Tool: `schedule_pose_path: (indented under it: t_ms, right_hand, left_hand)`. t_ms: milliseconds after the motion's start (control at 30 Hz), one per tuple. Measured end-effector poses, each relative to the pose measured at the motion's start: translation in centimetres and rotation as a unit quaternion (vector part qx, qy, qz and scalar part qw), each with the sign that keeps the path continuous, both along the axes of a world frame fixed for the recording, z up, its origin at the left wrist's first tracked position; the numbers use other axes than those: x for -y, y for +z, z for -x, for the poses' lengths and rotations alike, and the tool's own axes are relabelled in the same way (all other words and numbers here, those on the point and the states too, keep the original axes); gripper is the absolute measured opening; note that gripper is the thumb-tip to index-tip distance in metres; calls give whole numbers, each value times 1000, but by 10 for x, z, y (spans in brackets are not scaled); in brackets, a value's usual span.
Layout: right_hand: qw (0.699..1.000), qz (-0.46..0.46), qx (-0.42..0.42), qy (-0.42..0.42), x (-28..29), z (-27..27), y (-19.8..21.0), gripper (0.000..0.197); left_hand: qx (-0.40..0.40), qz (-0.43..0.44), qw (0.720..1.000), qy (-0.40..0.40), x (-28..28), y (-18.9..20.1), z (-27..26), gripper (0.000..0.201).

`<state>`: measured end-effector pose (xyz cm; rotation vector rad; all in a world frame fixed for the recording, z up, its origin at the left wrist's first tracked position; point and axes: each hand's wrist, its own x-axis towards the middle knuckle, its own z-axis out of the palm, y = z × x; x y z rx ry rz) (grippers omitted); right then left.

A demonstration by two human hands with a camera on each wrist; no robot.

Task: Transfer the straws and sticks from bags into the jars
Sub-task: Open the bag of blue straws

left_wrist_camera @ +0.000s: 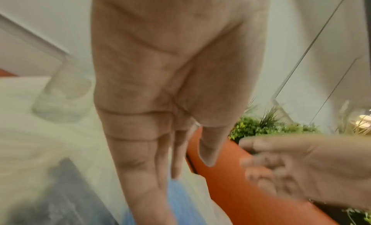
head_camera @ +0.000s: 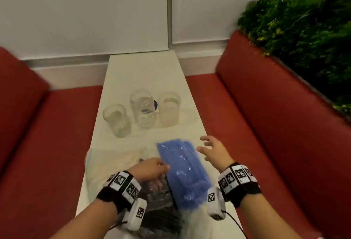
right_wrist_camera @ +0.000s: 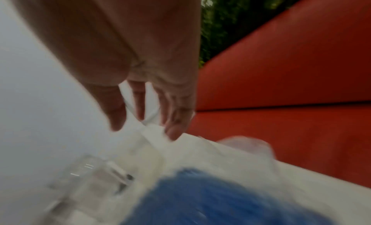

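Observation:
A clear bag of blue straws (head_camera: 183, 170) lies lengthwise on the white table (head_camera: 144, 71), partly over a bag of black straws (head_camera: 163, 212). A paler clear bag (head_camera: 112, 160) lies to their left. Beyond them stand three empty clear jars: left (head_camera: 116, 120), middle (head_camera: 143, 108), right (head_camera: 169, 108). My left hand (head_camera: 159, 170) reaches to the blue bag's left edge with straight fingers (left_wrist_camera: 144, 173) and the thumb apart from them. My right hand (head_camera: 210, 149) hovers just right of the bag's far end, fingers (right_wrist_camera: 172, 117) spread, holding nothing. The wrist views are blurred.
Red bench seats (head_camera: 266, 124) flank the narrow table on both sides. A green plant (head_camera: 303, 20) stands behind the right backrest. A white wall (head_camera: 85, 10) closes off the table's far end.

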<state>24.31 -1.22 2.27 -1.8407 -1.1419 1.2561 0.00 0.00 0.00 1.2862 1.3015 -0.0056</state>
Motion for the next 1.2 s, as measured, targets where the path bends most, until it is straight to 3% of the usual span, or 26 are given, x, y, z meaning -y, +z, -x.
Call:
schedule_pose_path:
  t_ms: [67, 133, 200, 300, 367, 533, 633, 767, 867, 967, 1100, 1200]
  right_hand:
    - [987, 107, 98, -76, 5, -10, -24, 55]
    - [971, 185, 117, -95, 16, -18, -51, 64]
    - [959, 255, 44, -116, 23, -20, -75, 65]
    - [934, 309, -122, -127, 33, -14, -92, 62]
    - [928, 286, -197, -138, 33, -5, -95, 60]
    - [965, 106, -230, -63, 5, 25, -48, 48]
    - [969, 47, -242, 34, -6, 51, -4, 61]
    - [953, 35, -282, 106, -14, 79, 29, 53]
    - [944, 12, -314, 102, -15, 89, 46, 37]
    - [942, -13, -324, 89, -17, 94, 63, 35]
    - [945, -32, -312, 90, -22, 97, 85, 43]
    - [930, -20, -355, 92, -27, 97, 99, 45]
  left_hand:
    - [-40, -26, 997, 57, -13, -13, -19, 47]
    - [-66, -33, 995, 68, -19, -24, -33, 71]
    - [-75, -18, 993, 85, -15, -38, -43, 77]
    - [-45, 16, 990, 131, -7, -48, -52, 69]
    - [2, 29, 984, 174, -5, -48, -54, 64]
    - [108, 105, 970, 189, -4, -18, -39, 48]
    - [102, 42, 974, 200, -13, 7, -23, 34]
    - [124, -31, 972, 195, -23, 44, 7, 26]
    - [168, -60, 960, 214, -20, 68, 25, 36]
    - [196, -95, 949, 229, -15, 85, 33, 49]
    - [183, -160, 963, 117, -7, 95, 42, 96]
    - [172, -184, 967, 42, -7, 101, 44, 98]
